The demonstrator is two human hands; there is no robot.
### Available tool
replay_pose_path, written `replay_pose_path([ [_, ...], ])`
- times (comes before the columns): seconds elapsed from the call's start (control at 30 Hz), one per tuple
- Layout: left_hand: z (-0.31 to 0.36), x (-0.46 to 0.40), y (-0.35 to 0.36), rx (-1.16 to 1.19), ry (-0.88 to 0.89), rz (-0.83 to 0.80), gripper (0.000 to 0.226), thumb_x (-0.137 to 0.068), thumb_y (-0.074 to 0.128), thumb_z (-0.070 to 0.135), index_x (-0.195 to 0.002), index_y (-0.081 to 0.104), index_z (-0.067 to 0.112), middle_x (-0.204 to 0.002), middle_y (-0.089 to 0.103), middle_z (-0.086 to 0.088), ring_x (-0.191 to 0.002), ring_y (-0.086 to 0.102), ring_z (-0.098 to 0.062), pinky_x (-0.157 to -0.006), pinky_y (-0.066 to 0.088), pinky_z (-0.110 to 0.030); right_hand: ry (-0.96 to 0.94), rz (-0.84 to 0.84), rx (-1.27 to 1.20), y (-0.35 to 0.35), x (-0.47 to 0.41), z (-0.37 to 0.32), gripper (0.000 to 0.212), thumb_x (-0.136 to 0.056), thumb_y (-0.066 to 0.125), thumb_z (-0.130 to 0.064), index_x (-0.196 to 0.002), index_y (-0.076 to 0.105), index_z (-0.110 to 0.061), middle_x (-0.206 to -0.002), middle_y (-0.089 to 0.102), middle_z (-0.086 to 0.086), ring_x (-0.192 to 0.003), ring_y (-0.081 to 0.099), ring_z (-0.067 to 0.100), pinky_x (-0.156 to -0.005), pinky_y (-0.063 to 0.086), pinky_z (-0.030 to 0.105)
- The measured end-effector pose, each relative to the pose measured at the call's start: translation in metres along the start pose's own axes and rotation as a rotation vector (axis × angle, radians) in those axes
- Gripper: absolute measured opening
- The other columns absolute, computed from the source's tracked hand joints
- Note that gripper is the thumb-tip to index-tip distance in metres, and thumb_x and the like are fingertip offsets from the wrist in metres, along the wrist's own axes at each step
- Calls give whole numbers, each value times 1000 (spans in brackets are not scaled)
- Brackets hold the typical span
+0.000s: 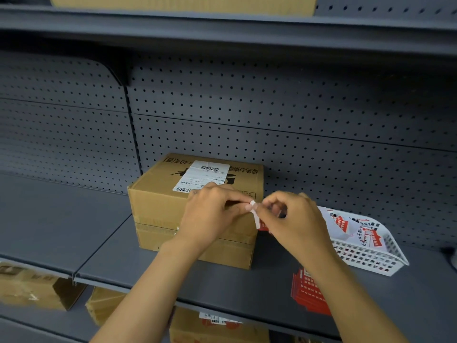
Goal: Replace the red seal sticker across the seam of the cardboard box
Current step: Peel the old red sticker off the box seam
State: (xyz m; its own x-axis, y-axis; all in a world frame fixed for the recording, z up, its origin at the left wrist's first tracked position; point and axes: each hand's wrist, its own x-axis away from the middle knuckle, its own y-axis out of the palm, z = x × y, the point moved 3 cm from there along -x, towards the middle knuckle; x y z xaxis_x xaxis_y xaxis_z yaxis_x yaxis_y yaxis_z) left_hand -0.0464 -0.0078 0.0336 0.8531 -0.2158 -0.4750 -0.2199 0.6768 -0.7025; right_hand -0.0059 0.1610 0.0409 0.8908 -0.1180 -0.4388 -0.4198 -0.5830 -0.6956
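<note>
Peeling a sticker (257,219) from its backing, both hands pinch it at the box's (158,209) three o'clock edge. Left hand (212,211) and right hand (289,219) grip with narrow fingers; the seam looks unsealed yet.

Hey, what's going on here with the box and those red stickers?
A person stands at a grey shelf, working in front of a cardboard box. Both hands meet at its right front corner: the left hand and right hand pinch a small sticker, white backing showing, apparently peeling it. It is not on the box yet. Another red sticker lies on the shelf, and a white basket to the right holds more sheets.
</note>
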Motion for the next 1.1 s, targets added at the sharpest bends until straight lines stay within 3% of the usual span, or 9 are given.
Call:
replay_pose_path([
  [0.13,-3,-1,-2,9,-23,-29,22,-90,64,45,-111,71,49,-109,72,24,-108,56,-7,-100,41,-45,94,-44,-153,-1,-6,4,13,-79,72,-35,-68,71,-28,-58,64,-8,-54,56,5,-58,50,32],
  [0.3,-6,-1,-3,10,-50,-34,25,-90,67,40,-114,70,46,-107,73,24,-108,57,-5,-101,44,-43,139,-32,-274,-9,-1,13,13,-81,70,-21,-69,71,-22,-65,66,-2,-60,54,1,-54,41,15],
  [0.43,-5,-3,-2,5,-66,-36,20,-88,68,38,-106,73,45,-106,74,22,-105,57,-3,-100,45,-43,152,-15,-327,-17,4,20,14,-84,68,-17,-70,69,-16,-70,66,5,-66,56,12,-56,41,11],
  [0.5,-5,-4,-3,19,-80,-49,18,-87,70,38,-103,74,45,-106,73,23,-107,58,-3,-101,46,-43,158,-20,-327,-19,6,23,14,-84,69,-17,-70,69,-17,-70,66,4,-64,55,8,-57,41,10],
  [0.73,-1,-5,-2,54,-142,-80,16,-87,71,33,-98,75,44,-100,74,24,-105,63,-2,-102,47,-41,180,88,-402,-39,14,34,15,-87,67,-17,-72,68,-17,-71,67,6,-75,62,23,-66,49,29],
  [0.87,33,1,3,276,-140,1,18,-91,67,26,-98,77,40,-97,74,23,-95,66,5,-91,51,-17,98,265,-243,-61,21,33,14,-85,69,-21,-72,69,-24,-72,69,-5,-69,64,12,-64,53,25],
  [0.93,61,5,18,466,-130,-81,20,-93,66,29,-110,75,35,-104,75,20,-93,67,10,-84,49,-9,-18,382,-109,-70,25,28,12,-83,72,-19,-72,69,-24,-74,69,-11,-69,65,9,-63,53,30],
  [1.03,96,10,46,819,-161,-325,35,-93,64,36,-125,69,24,-118,75,8,-108,68,1,-100,50,-23,-146,450,-5,-78,33,29,7,-84,74,-22,-77,72,-21,-78,69,-9,-70,66,12,-62,54,35],
  [1.1,105,12,58,989,-208,-358,32,-92,65,33,-122,70,22,-117,76,3,-112,70,-11,-104,51,-36,-210,432,42,-81,38,35,2,-84,74,-21,-84,74,-19,-84,72,-7,-75,68,14,-64,56,37],
])
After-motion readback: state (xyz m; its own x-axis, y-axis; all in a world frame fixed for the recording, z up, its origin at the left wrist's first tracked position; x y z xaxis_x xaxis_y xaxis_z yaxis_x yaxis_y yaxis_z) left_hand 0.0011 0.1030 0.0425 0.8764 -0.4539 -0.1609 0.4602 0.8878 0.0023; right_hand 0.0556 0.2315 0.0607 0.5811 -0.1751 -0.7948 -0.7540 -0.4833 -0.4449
